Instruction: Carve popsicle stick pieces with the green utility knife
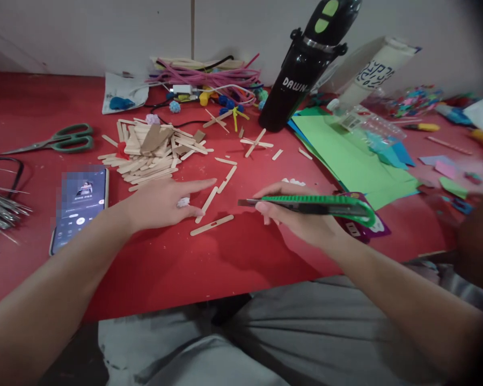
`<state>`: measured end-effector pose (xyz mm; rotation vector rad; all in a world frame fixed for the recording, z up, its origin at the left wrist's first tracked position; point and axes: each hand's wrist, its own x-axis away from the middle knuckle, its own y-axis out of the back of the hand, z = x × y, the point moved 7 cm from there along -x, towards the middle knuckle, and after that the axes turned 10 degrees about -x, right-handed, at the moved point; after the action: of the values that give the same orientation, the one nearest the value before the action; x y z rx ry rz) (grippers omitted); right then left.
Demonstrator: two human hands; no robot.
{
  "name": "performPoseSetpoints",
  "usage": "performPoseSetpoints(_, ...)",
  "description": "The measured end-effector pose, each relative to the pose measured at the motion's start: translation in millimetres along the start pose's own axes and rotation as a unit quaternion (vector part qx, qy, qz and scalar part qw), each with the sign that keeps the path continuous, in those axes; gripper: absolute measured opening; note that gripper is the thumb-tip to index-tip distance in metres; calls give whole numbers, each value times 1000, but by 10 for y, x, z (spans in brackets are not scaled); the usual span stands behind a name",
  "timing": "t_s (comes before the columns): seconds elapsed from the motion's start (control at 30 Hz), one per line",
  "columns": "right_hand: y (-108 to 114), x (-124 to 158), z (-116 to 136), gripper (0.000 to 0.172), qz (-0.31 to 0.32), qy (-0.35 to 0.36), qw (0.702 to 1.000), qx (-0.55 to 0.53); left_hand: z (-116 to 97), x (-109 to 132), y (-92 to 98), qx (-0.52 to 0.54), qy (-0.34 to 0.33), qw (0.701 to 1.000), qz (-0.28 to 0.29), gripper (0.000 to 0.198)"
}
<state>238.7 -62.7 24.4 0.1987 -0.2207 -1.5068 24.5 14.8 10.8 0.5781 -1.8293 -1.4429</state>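
My left hand (165, 202) is low over the red table, with index finger and thumb stretched apart. The fingertips are at or just above a craft stick (207, 202); touching or not is hard to tell. A small white lump (183, 202) shows between those fingers. My right hand (292, 212) is closed around a green box cutter (317, 203), its blade out and pointing left. In front of the hands lies another craft stick (212, 225) with a narrow slot in its middle. Broken stick pieces (227, 179) are just beyond.
Behind my left hand is a heap of craft sticks (145, 153). Scissors (64, 140) and a phone (80, 214) lie left. A black bottle (293, 75) stands at the back. Green paper sheets (346, 155) spread to the right. Another person's arm (477, 230) is at the right edge.
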Motion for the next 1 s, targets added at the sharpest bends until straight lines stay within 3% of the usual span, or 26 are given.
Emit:
performPoseSetpoints(0.1, 28, 82, -128, 21, -57, -41, 993, -90, -41, 11, -30, -34, -20, 999, 17, 49)
performPoseSetpoints(0.27, -93, 28, -242, 19, -95, -91, 960, -245, -178, 44, -14, -93, -45, 994, -23, 48)
performPoseSetpoints(0.57, -129, -197, -254, 29, -92, -72, 984, -132, -356, 36, -62, -123, -24, 990, -72, 62)
performPoseSetpoints(1.0, -189, -248, -168, 33, -56, -29, 993, -99, -416, 28, -66, -144, 2, 988, -56, 67)
